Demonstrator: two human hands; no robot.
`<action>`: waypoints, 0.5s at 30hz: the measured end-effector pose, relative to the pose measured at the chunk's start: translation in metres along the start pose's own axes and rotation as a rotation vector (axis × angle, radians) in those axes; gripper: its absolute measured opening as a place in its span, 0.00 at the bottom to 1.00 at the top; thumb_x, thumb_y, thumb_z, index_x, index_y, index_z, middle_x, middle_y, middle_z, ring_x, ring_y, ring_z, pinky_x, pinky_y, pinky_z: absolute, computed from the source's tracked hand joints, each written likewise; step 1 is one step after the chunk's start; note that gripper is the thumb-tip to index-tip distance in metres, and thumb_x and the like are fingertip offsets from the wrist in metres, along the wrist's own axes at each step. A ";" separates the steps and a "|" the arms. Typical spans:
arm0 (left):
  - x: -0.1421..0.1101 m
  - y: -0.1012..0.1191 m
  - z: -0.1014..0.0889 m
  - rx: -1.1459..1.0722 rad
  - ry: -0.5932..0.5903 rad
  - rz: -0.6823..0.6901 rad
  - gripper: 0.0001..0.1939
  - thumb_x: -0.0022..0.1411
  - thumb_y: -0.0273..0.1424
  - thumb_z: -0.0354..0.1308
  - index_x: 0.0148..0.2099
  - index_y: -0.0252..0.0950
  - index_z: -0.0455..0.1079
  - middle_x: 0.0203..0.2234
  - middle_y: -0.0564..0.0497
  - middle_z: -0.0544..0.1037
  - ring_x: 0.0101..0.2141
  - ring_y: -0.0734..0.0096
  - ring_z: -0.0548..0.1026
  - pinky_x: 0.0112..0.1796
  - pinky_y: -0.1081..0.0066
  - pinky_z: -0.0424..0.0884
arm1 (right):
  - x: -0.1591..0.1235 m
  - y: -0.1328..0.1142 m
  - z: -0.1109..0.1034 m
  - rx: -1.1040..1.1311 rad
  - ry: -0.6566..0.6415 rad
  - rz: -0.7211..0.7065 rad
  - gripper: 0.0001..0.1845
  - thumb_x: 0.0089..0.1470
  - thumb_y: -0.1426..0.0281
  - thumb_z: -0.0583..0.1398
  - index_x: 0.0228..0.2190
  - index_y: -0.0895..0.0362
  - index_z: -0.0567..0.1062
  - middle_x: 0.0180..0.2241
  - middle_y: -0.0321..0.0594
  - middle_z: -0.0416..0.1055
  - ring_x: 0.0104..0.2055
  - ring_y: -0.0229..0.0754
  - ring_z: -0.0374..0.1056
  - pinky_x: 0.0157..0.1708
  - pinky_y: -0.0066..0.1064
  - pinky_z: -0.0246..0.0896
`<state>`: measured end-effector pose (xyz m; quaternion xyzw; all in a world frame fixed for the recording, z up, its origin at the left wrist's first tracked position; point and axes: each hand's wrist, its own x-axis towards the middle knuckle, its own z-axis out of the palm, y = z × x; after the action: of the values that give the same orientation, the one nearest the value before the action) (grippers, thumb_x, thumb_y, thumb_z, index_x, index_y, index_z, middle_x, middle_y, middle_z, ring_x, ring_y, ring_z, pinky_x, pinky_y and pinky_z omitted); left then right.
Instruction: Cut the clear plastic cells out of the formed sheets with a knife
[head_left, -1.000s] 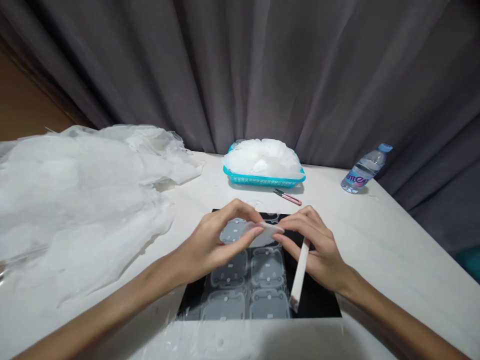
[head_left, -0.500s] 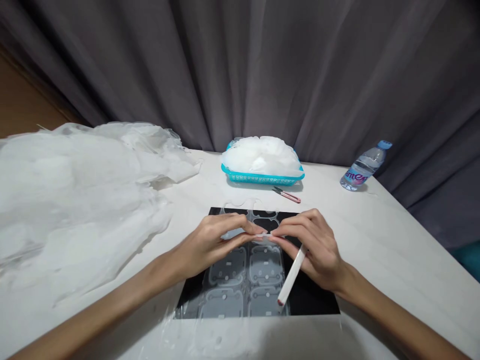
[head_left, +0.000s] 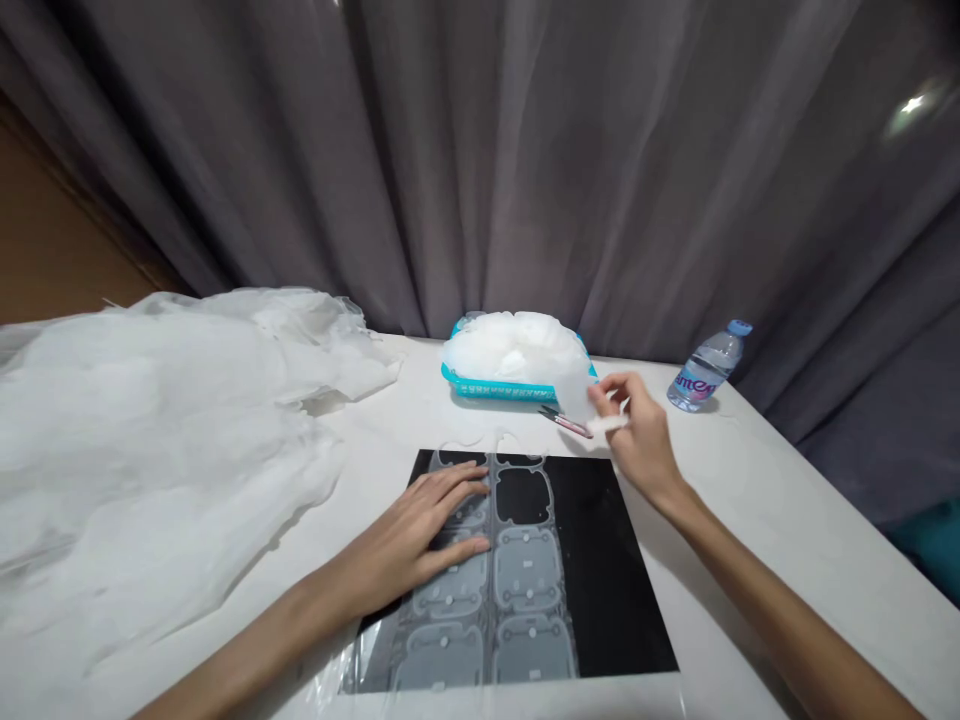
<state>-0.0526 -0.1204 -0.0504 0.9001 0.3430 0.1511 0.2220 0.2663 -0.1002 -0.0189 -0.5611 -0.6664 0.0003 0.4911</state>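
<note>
My left hand [head_left: 431, 535] lies flat, fingers spread, on a clear plastic sheet [head_left: 527, 570] with rounded-square panels in rows. Beneath the sheet is a black mat [head_left: 619, 590]; one panel opening shows bare black. My right hand [head_left: 641, 435] pinches a thin, translucent white piece [head_left: 573, 396] at the front right corner of a blue basket [head_left: 502, 390]. A slim white stick [head_left: 606, 424] is also held in that hand, partly hidden by the fingers. Similar white pieces [head_left: 517, 340] are heaped in the basket. Pink-handled thread snips [head_left: 568, 424] lie just below the held piece.
A big heap of translucent white sheets [head_left: 187, 430] covers the left of the white table [head_left: 795, 540]. At the back right stands a water bottle [head_left: 705, 370] with a blue cap. A grey curtain [head_left: 525, 150] hangs behind the table.
Both hands were together over the sheet, pinching a small piece. The right hand has moved away and up to the basket with a white piece; the left has flattened onto the sheet.
</note>
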 end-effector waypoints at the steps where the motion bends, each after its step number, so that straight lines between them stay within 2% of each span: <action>1: -0.002 -0.002 0.001 0.022 -0.007 0.005 0.25 0.73 0.48 0.58 0.67 0.46 0.68 0.70 0.46 0.66 0.68 0.46 0.64 0.65 0.48 0.65 | 0.019 0.005 0.001 -0.053 0.097 -0.002 0.11 0.70 0.59 0.58 0.39 0.54 0.70 0.31 0.37 0.72 0.31 0.43 0.68 0.32 0.34 0.61; 3: -0.005 -0.004 0.000 0.045 -0.020 0.015 0.28 0.73 0.49 0.57 0.69 0.47 0.65 0.71 0.47 0.64 0.70 0.46 0.62 0.66 0.46 0.63 | 0.058 0.012 0.007 -0.186 0.241 -0.024 0.11 0.71 0.60 0.55 0.42 0.54 0.69 0.36 0.41 0.74 0.34 0.46 0.69 0.35 0.36 0.60; 4: -0.005 -0.005 0.000 0.046 -0.024 0.017 0.29 0.73 0.49 0.57 0.70 0.47 0.64 0.72 0.47 0.64 0.70 0.47 0.62 0.66 0.47 0.63 | 0.077 0.016 0.013 -0.260 0.268 -0.044 0.11 0.73 0.61 0.53 0.43 0.55 0.69 0.39 0.44 0.75 0.38 0.47 0.70 0.37 0.36 0.60; 6: -0.006 -0.006 -0.003 0.036 -0.033 0.019 0.30 0.73 0.49 0.57 0.72 0.48 0.62 0.73 0.47 0.63 0.70 0.48 0.62 0.67 0.48 0.62 | 0.107 0.020 0.030 -0.342 0.238 -0.103 0.12 0.74 0.63 0.49 0.43 0.56 0.69 0.43 0.50 0.74 0.43 0.50 0.70 0.38 0.37 0.60; 8: -0.008 -0.008 -0.007 0.017 -0.045 0.008 0.31 0.73 0.49 0.57 0.73 0.48 0.61 0.73 0.47 0.62 0.70 0.48 0.62 0.67 0.48 0.62 | 0.123 0.023 0.047 -0.352 0.166 -0.167 0.12 0.73 0.65 0.50 0.40 0.56 0.70 0.41 0.49 0.75 0.42 0.50 0.70 0.39 0.36 0.60; 11: -0.012 -0.009 -0.010 -0.010 -0.050 -0.004 0.32 0.72 0.50 0.58 0.72 0.46 0.62 0.72 0.45 0.63 0.70 0.49 0.63 0.67 0.49 0.64 | 0.121 0.023 0.066 -0.349 0.049 -0.276 0.11 0.72 0.67 0.53 0.35 0.55 0.71 0.36 0.46 0.75 0.39 0.48 0.68 0.39 0.36 0.60; 15: -0.014 -0.009 -0.006 -0.006 -0.019 0.030 0.31 0.74 0.48 0.56 0.72 0.44 0.62 0.71 0.44 0.64 0.70 0.49 0.62 0.67 0.49 0.63 | 0.095 0.017 0.072 -0.348 -0.001 -0.354 0.13 0.73 0.66 0.51 0.39 0.57 0.72 0.39 0.48 0.74 0.41 0.50 0.67 0.42 0.38 0.61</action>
<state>-0.0704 -0.1219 -0.0512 0.9059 0.3271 0.1470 0.2255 0.2428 0.0166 -0.0035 -0.5116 -0.7446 -0.2001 0.3792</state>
